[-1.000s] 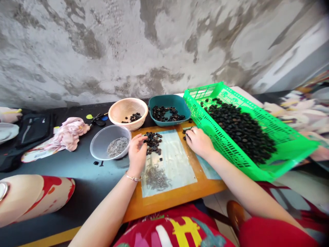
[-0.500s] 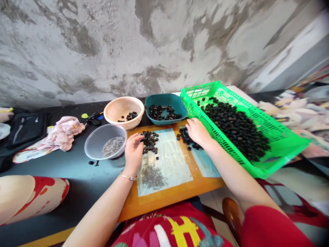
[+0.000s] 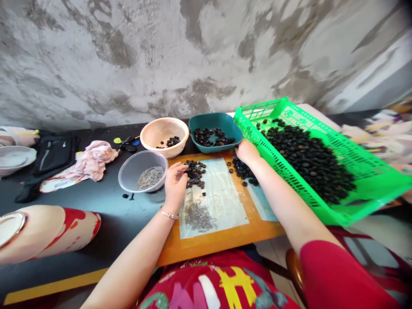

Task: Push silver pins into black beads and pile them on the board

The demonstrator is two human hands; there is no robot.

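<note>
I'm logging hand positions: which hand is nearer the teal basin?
Right. The right hand is by the near right corner of the teal basin; the left hand is farther off, nearer the wearer and leftward, beside black pieces.

L hand [image 3: 175,183] by blk discs [image 3: 196,171]; R hand [image 3: 247,152] nr teal basin [image 3: 216,149], grn crate [image 3: 375,178].

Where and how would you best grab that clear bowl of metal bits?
Probably by the left rim of the clear bowl, coming from the left and pinching it inside and out. That rim is thin and exposed; the metal pieces lie toward the right, leaving the left inner wall bare. The peach bowl sits beyond, and the left hand is by the right rim.
</note>
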